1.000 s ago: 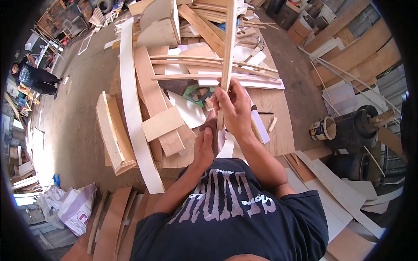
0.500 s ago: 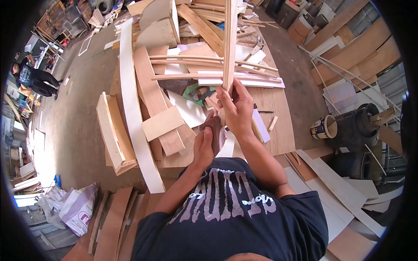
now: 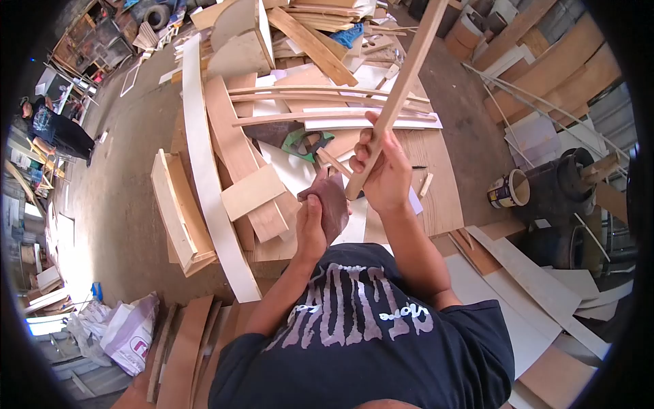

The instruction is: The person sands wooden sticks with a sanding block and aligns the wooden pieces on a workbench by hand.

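Observation:
My right hand is closed around the lower part of a long wooden strip, which leans up and to the right. In my left hand is a folded sheet of brown sandpaper, gripped with the thumb on top. The strip's lower end is close beside the sandpaper; whether they touch I cannot tell. Just beyond my hands, a green-handled saw lies on the worktable. Thin curved wooden strips and a white board rest farther back.
A long white board and a narrow wooden box lie to the left. Scrap wood is piled at the back. On the right stand a paint bucket and a black bin. Another person is at the far left.
The wooden strip has tilted from nearly upright to leaning right, and my right hand has turned with it. The sandpaper now shows more of its face beside the strip's lower end.

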The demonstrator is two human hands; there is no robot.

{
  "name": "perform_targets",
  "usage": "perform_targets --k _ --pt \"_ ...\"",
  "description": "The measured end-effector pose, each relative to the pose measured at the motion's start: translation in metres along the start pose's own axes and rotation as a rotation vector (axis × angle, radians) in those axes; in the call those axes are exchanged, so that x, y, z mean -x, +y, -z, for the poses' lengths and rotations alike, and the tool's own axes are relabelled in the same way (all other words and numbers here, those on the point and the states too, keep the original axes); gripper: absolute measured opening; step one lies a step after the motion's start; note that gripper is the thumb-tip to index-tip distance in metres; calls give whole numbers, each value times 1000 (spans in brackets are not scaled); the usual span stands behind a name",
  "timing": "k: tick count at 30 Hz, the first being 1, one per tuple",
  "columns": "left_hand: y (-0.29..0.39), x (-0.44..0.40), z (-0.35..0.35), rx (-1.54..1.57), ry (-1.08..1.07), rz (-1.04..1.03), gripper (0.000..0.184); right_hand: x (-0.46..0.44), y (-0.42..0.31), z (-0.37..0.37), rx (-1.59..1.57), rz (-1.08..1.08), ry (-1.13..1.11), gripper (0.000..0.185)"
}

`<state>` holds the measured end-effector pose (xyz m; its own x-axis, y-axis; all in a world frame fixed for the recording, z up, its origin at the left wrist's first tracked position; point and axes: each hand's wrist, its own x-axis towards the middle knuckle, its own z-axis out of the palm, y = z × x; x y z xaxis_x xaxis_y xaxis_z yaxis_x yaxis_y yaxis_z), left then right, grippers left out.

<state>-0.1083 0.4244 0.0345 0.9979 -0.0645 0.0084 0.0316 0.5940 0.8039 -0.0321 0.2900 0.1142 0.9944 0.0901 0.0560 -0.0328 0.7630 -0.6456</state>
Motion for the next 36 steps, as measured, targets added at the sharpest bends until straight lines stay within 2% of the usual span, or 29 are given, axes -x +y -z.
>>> perform_targets --k 3,5,7,8,11,12,13,17,19,21,22,23,25,26,29,30,36 --pt "10 6 -11 -5 -3 3 78 2 -6 14 -173 -36 -100 48" --pt "9 6 -19 0 -7 12 77 6 -9 18 -220 -32 -50 50" --pt "3 7 -26 -7 1 -11 81 8 -12 20 -412 -55 -241 52" --pt "1 9 -30 -1 6 -5 81 13 -12 18 -372 -29 -125 51" --pt "-2 12 -38 26 -13 -19 82 17 -15 25 -402 23 -192 48" --pt "-5 12 -39 26 -38 -19 82 20 -21 17 -365 27 -64 47" --pt "-7 12 -41 25 -66 -18 82 22 -21 19 -367 26 -64 47" --pt "-17 9 -56 86 -75 -25 80 31 -26 32 -303 161 -200 43" --pt "-19 5 -68 -44 23 -44 85 37 -23 37 -238 234 -248 42" --pt "-29 -5 -67 -65 90 -46 86 45 -14 43 -92 407 -305 38" --pt "-32 -10 -67 -84 153 -47 87 47 -17 50 -19 399 -423 35" --pt "-39 -10 -75 -88 158 -51 87 45 -20 55 -24 396 -427 35" --pt "-53 -4 -97 63 181 -62 77 42 -31 53 -31 441 -319 32" --pt "-59 1 -100 -73 159 -17 77 37 -39 51 -71 471 -212 30" --pt "-65 -8 -109 -49 152 11 76 28 -50 61 -95 474 -189 28" --pt "-55 -16 -122 98 196 14 75 30 -51 66 -80 435 -201 28" --pt "-79 -21 -148 -41 192 -24 70 15 -79 85 -150 365 -43 30"
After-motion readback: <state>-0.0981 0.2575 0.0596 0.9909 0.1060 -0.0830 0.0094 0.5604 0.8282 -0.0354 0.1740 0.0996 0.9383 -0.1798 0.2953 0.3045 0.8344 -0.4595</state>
